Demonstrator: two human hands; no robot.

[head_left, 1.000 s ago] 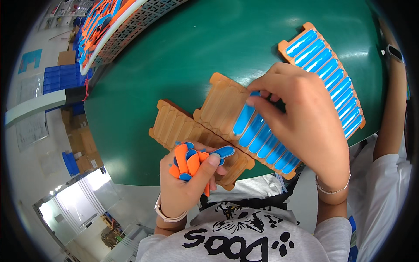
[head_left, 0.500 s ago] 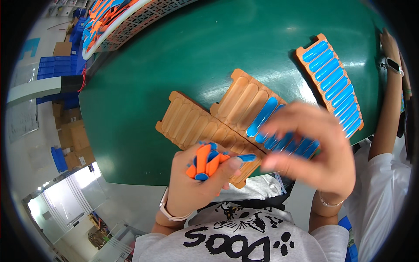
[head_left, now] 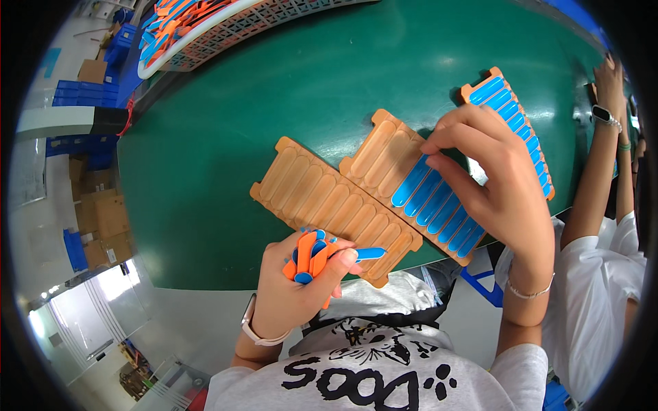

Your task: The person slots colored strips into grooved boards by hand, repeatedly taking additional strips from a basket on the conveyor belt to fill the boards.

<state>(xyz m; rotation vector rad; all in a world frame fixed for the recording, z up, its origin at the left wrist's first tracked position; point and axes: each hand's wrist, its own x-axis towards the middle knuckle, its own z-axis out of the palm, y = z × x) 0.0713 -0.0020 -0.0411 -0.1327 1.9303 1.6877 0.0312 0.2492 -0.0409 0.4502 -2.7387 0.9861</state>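
Note:
My left hand (head_left: 291, 277) is closed round a bundle of orange and blue strips (head_left: 310, 257). One blue strip (head_left: 371, 253) sticks out from under its thumb, over the near corner of a wooden tray (head_left: 301, 177) whose visible slots hold no strips. My right hand (head_left: 497, 161) is pinched at the far end of a long blue strip (head_left: 411, 181) in a second wooden tray (head_left: 375, 154). More blue strips (head_left: 449, 218) lie side by side in slots to its right, while the leftmost slots show bare wood. The fingers partly hide the pinched end.
A third wooden tray (head_left: 495, 72) full of blue strips lies beyond my right hand. At the far left of the green table (head_left: 205, 178) stands a white basket (head_left: 226, 38) heaped with orange and blue strips. Another person's arm (head_left: 595, 164) rests along the right edge.
My right hand has moved up and closed from a spread, blurred shape to a pinch at the strip's far end. My left hand still holds its bundle. The view has shifted slightly.

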